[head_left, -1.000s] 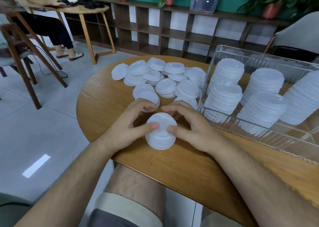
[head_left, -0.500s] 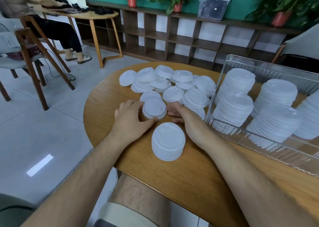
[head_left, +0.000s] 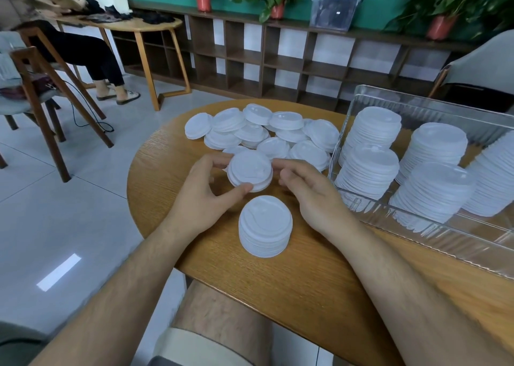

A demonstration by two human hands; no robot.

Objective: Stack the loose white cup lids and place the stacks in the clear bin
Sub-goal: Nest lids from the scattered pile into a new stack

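A short stack of white cup lids point(head_left: 264, 226) stands on the round wooden table point(head_left: 292, 296) near its front edge. Just behind it my left hand point(head_left: 203, 193) holds a small bunch of lids point(head_left: 250, 170) tilted off the table, thumb under its near rim and fingers at the far left rim. My right hand point(head_left: 311, 190) is at the bunch's right side, its fingers curled toward the rim; actual contact is unclear. Loose lids point(head_left: 261, 131) lie scattered further back. The clear bin point(head_left: 445, 237) on the right holds several tall lid stacks point(head_left: 370, 168).
Beyond the table are a low wooden shelf unit point(head_left: 278, 59) with potted plants, another wooden table point(head_left: 133, 26) with a seated person, and a chair point(head_left: 41, 87) at the left. A grey chair point(head_left: 481, 67) stands behind the bin. My knee shows under the table's front edge.
Both hands left the near stack, reached back to the loose pile, and gathered a small bunch of lids, which is now lifted and tilted toward the near stack.
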